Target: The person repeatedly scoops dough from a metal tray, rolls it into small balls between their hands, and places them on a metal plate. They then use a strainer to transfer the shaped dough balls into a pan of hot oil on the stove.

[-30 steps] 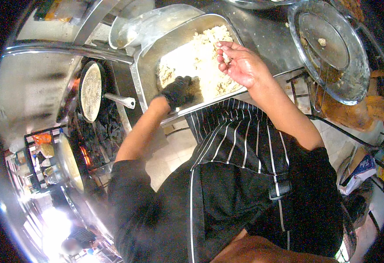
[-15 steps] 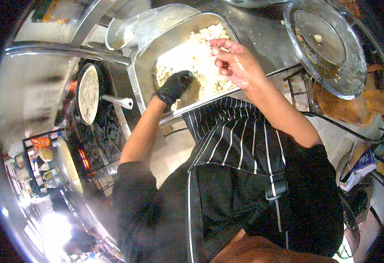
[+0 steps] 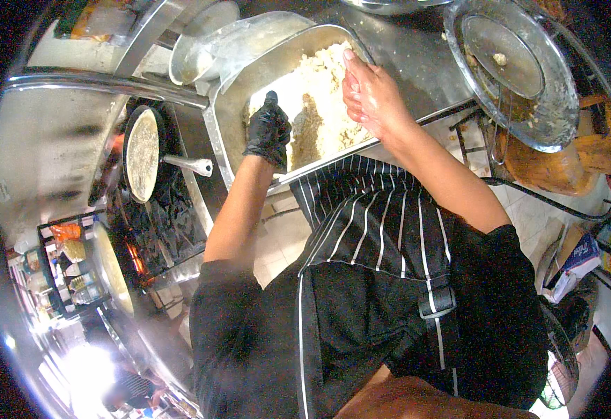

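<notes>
A deep rectangular steel pan (image 3: pixel 216 133) holds a heap of pale, crumbly dough-like mixture (image 3: pixel 330 119), part of it washed out by glare. Over the pan's left side is my left hand (image 3: pixel 269 129) in a black glove, its fingers curled in and the thumb pointing up and away. Bare, my right hand (image 3: pixel 372 96) is above the right part of the mixture, fingers curled and thumb raised toward the far rim. Whatever either hand has inside its fingers is hidden. The two hands are apart.
To the left, a round flat pan (image 3: pixel 142 153) with a pale disc in it sits on the stove, its handle (image 3: pixel 188 165) toward me. A large steel bowl (image 3: pixel 555 126) with a small dough lump (image 3: pixel 499 60) is at right. Clear plastic (image 3: pixel 263 35) lies beyond the pan.
My left hand has come up off the mixture, its thumb now raised. My right hand has turned and its fingers have curled in more, staying over the pan's right side.
</notes>
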`<state>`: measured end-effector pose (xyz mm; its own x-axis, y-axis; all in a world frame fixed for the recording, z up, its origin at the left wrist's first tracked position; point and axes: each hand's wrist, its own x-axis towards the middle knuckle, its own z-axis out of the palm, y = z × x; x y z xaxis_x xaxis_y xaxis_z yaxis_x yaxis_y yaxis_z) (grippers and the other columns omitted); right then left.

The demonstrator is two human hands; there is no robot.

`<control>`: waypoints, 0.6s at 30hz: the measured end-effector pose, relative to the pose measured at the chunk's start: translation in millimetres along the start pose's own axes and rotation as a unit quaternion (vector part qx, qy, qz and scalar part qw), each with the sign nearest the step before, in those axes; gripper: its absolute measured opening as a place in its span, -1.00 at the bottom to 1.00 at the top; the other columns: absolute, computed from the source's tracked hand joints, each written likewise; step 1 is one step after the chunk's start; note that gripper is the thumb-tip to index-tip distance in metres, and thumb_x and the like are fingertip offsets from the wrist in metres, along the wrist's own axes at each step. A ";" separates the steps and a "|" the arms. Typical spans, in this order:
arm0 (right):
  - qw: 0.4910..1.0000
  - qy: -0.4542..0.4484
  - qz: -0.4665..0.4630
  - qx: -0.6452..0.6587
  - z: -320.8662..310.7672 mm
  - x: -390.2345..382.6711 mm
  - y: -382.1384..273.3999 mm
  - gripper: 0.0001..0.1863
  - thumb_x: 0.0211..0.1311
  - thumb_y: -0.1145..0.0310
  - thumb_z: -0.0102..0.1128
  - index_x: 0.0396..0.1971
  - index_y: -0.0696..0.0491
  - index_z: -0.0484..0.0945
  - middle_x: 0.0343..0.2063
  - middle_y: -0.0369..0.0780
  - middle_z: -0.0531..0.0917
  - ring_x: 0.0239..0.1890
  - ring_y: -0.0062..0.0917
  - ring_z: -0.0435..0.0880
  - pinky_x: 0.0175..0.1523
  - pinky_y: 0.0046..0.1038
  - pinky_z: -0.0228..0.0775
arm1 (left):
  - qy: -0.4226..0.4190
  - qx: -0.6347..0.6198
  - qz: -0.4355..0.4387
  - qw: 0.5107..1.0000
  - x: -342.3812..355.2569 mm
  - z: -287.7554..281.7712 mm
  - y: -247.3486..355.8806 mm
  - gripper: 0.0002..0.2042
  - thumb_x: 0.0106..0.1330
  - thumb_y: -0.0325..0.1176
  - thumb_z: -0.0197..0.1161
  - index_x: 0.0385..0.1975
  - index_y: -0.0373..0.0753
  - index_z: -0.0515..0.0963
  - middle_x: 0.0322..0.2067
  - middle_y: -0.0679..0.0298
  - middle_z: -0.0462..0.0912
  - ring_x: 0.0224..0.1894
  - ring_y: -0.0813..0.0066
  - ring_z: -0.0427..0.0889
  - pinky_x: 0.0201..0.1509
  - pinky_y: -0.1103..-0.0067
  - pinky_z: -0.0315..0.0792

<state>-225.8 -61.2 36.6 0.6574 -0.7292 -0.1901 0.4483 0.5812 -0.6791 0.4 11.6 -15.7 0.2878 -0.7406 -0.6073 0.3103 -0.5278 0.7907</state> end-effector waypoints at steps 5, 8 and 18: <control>0.999 0.028 -0.040 -0.012 -0.9 -4.8 0.6 -0.72 0.19 0.17 0.03 -0.41 0.12 0.48 -0.62 -0.32 0.45 -0.64 -0.60 0.47 -0.53 -0.60 0.44 | -0.027 0.014 0.171 0.985 -8.8 16.6 0.5 -0.61 0.32 -0.01 -0.12 -0.22 -0.22 0.47 -0.48 0.30 0.46 -0.47 0.56 0.40 -0.40 0.61 0.34; 0.999 0.011 -0.044 -0.011 -6.8 -5.1 2.7 -0.76 0.15 0.30 0.10 -0.28 0.16 0.47 -0.49 -0.28 0.53 -0.50 -0.53 0.58 -0.42 -0.54 0.52 | -0.101 0.146 0.319 0.931 -3.0 10.1 -1.2 -0.68 0.31 -0.15 -0.04 -0.14 -0.27 0.43 -0.37 0.33 0.49 -0.55 0.64 0.40 -0.51 0.69 0.33; 0.998 -0.028 -0.028 -0.040 -21.6 -16.8 0.8 -0.85 0.09 0.41 0.16 -0.36 0.04 0.39 -0.47 -0.25 0.54 -0.57 -0.64 0.51 -0.48 -0.58 0.44 | -0.159 0.193 0.322 0.913 -19.9 25.1 5.1 -0.72 0.24 -0.28 0.05 -0.10 -0.22 0.43 -0.22 0.27 0.51 -0.31 0.51 0.48 -0.25 0.64 0.40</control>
<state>-249.6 -56.3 23.9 0.6669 -0.7366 -0.1123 0.4370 0.5087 -0.7418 -26.5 13.3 2.4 0.0008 -1.0000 -0.0023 -0.1896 -0.0024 0.9819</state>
